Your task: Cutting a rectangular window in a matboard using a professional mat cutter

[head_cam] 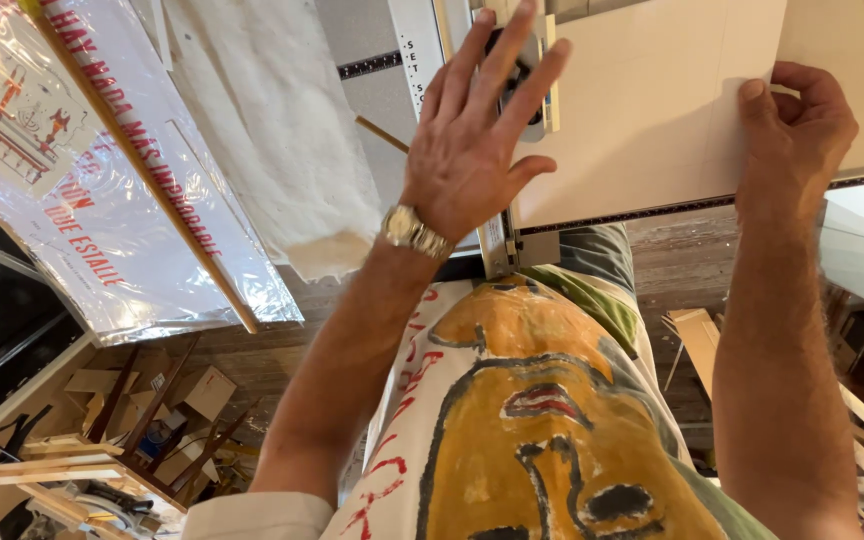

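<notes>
At upper centre, left hand [472,150] spread flat over black cutter head [517,75]; upper right, right hand [797,135] grip pinching cream board [642,110] edge.

Both bare forearms reach up and away from the body. The left hand [477,130] is spread flat, palm down, fingers fanned and stretched long, a watch on its wrist. The right hand [797,130] is curled, thumb on top and fingers tucked beneath, pinching tight, its forearm running straight up.

Dark plank floor [687,262], wood offcuts [167,400] piled below, daylight brightening the far right.
</notes>
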